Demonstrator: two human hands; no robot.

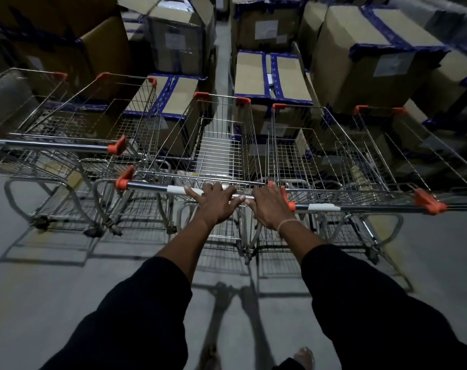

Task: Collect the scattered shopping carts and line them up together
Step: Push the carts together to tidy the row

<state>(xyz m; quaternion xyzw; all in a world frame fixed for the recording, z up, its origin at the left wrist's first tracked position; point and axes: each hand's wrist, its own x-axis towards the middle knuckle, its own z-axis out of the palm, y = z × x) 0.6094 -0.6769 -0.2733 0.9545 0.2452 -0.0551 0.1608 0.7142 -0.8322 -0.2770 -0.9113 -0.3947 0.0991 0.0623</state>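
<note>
Hands, left [213,202] and right [269,206], grip the middle cart's handle [157,188].

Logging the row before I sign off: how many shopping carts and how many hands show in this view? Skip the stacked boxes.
Shopping carts: 5, side by side
Hands: 2, the left hand and right hand, both on the handle of the middle cart
Total: 7

A: The rightmost shopping cart [424,156] runs off the frame's right edge, its handle end blurred.
B: The leftmost cart [27,124] is cut too; box labels [265,29] are unreadable.
</note>
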